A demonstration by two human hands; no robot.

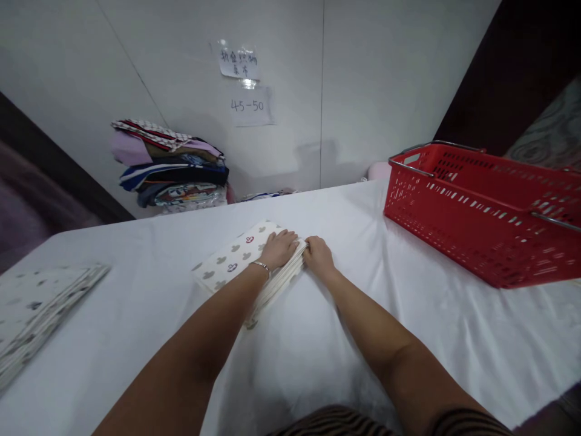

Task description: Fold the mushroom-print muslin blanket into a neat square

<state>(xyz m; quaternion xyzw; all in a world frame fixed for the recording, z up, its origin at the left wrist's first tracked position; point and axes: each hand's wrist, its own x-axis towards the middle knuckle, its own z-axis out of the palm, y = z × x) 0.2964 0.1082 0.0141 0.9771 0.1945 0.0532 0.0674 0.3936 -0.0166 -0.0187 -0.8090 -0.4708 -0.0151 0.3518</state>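
Observation:
A folded white cloth (pixel 236 257) with grey, red and dark printed shapes lies in the middle of the white-covered table. My left hand (pixel 280 248) rests flat on top of it near its right corner, fingers stretched out. At that same corner my right hand (pixel 319 257) has its fingers closed on the layered edge of the cloth. The folds show as several stacked layers along the side nearest me. My left forearm hides part of the cloth's near side.
Another folded patterned cloth (pixel 36 309) lies at the table's left. A red plastic basket (pixel 463 212) with metal handles stands at the right. Behind the table's far edge is a pile of folded fabrics (pixel 175 172). Paper signs (pixel 252 106) hang on the wall.

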